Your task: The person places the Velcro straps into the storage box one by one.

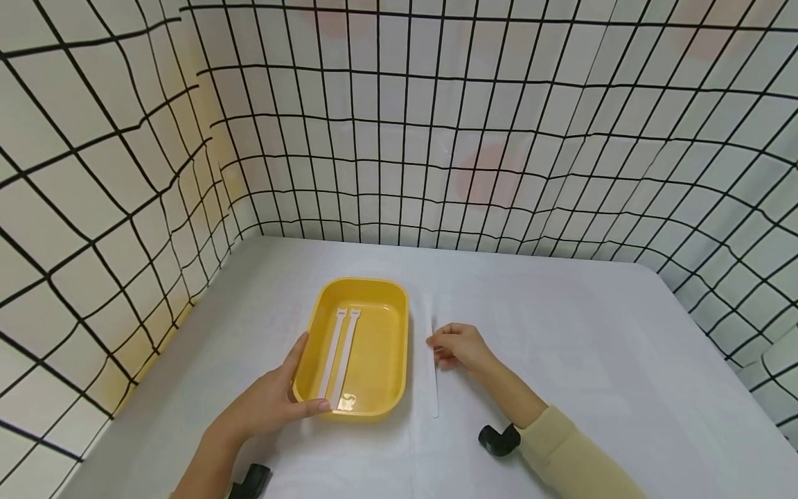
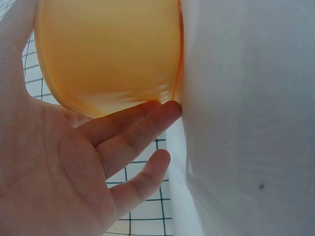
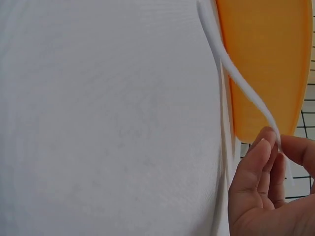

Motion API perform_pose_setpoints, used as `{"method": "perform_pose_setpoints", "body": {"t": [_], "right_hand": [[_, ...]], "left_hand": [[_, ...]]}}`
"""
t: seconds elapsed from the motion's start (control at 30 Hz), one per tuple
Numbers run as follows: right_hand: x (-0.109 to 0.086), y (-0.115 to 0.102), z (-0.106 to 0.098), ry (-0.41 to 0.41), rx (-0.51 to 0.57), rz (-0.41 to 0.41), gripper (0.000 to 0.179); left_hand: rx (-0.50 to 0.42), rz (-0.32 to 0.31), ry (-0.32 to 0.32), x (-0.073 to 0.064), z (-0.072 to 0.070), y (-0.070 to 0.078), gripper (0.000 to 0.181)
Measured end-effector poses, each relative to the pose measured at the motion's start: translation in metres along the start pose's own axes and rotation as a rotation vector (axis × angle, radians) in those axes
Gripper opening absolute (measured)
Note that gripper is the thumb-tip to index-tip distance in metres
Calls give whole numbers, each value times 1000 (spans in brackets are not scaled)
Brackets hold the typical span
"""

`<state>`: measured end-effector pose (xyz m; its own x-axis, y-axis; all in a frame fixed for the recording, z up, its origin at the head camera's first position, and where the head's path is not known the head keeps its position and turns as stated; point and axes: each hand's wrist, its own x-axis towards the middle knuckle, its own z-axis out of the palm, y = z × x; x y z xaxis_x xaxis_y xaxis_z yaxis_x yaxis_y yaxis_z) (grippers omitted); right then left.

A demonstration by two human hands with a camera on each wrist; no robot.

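A yellow plastic tray (image 1: 382, 353) stands on the white tabletop, with two white cable straps (image 1: 346, 353) lying side by side in its left part. My left hand (image 1: 264, 398) holds the tray's near left corner, thumb on the near rim and fingers along the outer wall. In the left wrist view, the fingertips (image 2: 170, 110) touch the tray's side low down near the table. To the right of the tray, my right hand (image 1: 463, 348) pinches another white strap (image 1: 435, 391) between thumb and fingers. That strap (image 3: 241, 83) hangs in a slight bend in the right wrist view.
White cloth covers the table (image 1: 592, 360). Black wire mesh (image 1: 399, 138) rises behind it and along both sides, with pale sheeting beyond. Black wrist mounts (image 1: 499, 440) sit beside both wrists.
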<state>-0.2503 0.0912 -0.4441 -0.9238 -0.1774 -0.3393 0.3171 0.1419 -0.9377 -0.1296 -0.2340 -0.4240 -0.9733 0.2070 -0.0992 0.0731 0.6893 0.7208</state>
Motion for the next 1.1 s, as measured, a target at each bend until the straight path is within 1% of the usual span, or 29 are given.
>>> {"method": "perform_pose_setpoints", "body": {"t": [0.23,0.73,0.8,0.93,1.1], "right_hand": [[-3,-3,-2,-47,53,15,8],[-4,-7,-8,-171,155,5,6],[-4,-8,-9,-173,183,13,7],[-3,-14,-11,-168,228,1,9],[-5,-23,-13,-187,240,-18,8]], "left_hand": [[-8,-6,1,0,1,-1,116],[-6,2,0,0,0,-1,116],[-6,-4,1,0,0,-1,116],[-8,-12,3,0,2,-2,116],[-15,-13,6,0,2,-4,116]]}}
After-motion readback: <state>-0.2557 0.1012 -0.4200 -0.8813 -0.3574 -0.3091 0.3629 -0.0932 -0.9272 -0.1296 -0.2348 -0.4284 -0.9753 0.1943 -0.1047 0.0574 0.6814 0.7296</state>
